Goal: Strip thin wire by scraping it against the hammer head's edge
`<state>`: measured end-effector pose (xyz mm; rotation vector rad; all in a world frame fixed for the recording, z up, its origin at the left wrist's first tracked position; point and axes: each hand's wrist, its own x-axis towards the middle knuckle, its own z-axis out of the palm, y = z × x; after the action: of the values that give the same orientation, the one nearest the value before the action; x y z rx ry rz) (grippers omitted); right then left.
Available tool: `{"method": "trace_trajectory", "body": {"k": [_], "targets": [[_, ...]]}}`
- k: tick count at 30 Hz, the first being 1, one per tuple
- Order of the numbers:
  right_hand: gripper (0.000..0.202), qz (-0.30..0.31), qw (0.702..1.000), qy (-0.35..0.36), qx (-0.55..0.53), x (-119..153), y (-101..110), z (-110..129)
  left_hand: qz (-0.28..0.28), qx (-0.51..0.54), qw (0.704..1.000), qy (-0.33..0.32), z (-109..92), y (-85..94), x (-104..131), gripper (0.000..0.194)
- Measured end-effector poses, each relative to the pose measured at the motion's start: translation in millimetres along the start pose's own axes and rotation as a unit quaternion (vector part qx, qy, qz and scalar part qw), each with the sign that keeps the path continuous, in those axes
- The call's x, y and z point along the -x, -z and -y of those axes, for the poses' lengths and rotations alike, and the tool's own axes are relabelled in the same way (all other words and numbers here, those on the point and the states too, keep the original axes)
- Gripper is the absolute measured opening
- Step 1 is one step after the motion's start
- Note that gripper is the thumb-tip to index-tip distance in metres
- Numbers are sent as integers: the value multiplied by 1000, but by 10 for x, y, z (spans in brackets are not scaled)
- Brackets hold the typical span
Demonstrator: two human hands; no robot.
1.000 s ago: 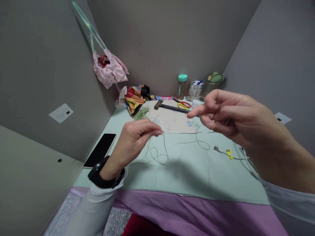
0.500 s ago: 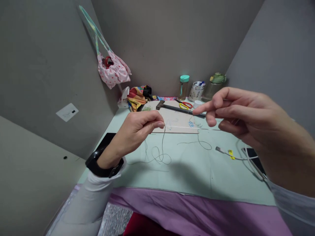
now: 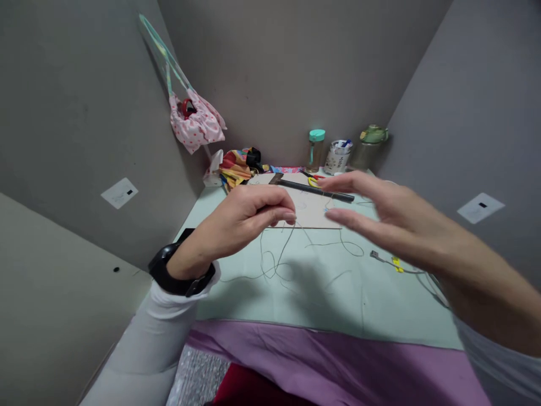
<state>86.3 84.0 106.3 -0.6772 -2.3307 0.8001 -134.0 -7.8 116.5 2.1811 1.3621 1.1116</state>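
My left hand (image 3: 253,221), with a dark watch on its wrist, pinches a thin greenish thread (image 3: 288,242) between thumb and forefinger above the table. The thread hangs from the fingertips and runs in loose loops on the pale green tabletop. To the right, my right hand (image 3: 380,217) is held in the air with thumb and fingers apart and nothing seen between them. Its fingertips point at the left hand across a small gap. Beyond both hands, a hammer (image 3: 313,190) with a dark handle lies on a cardboard sheet (image 3: 270,179).
Yellow-and-red scissors (image 3: 313,181) lie by the hammer. At the back stand a teal-lidded bottle (image 3: 316,149), a pen cup (image 3: 338,158) and a green-lidded jug (image 3: 370,148). A cable (image 3: 386,261) lies at right. A polka-dot bag (image 3: 196,127) hangs on the left wall.
My right hand has opened and moved left toward the left hand. The thread stretched between the hands now droops from the left fingers. The left hand has shifted slightly right.
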Motion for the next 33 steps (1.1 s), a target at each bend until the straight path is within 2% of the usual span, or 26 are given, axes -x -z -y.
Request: {"method": "trace_trajectory", "body": {"k": [1, 3, 4, 7, 11, 15, 18, 21, 24, 27, 30, 33], "targets": [[37, 36, 998, 11, -46, -12, -96, 14, 0, 10, 1000, 1, -11, -25, -18, 17], [34, 105, 979, 3, -175, -43, -281, 49, -16, 31, 999, 9, -17, -74, -34, 17], [29, 115, 968, -10, -223, -60, -354, 63, -34, 42, 998, 19, -10, -94, -29, 17], [28, 69, 958, -41, -275, -98, -455, 77, -78, 93, 991, 60, 52, -134, 31, 17], [26, 54, 975, -19, -214, -116, -366, 64, -69, 196, 971, 116, 205, -153, 143, 16], [24, 38, 985, -29, -166, -116, -203, 13, -24, 320, 930, 181, 352, -177, 196, 21], [24, -8, 981, -56, -187, -125, -87, -42, 25, 416, 886, 202, 427, -214, 215, 28], [20, -71, 978, -54, -187, -135, 16, -18, 43, 467, 858, 210, 464, -251, 235, 31], [19, -126, 978, -64, -154, -123, 83, 92, 25, 510, 833, 215, 450, -258, 240, 29], [18, -153, 977, -92, -121, -106, 103, 130, 9, 557, 802, 216, 378, -235, 222, 25], [15, -145, 975, -87, -146, -126, 102, -10, -4, 577, 786, 221, 271, -207, 197, 22], [14, -128, 969, -79, -197, -176, 98, -208, -35, 576, 782, 235, 160, -189, 181, 26]]}}
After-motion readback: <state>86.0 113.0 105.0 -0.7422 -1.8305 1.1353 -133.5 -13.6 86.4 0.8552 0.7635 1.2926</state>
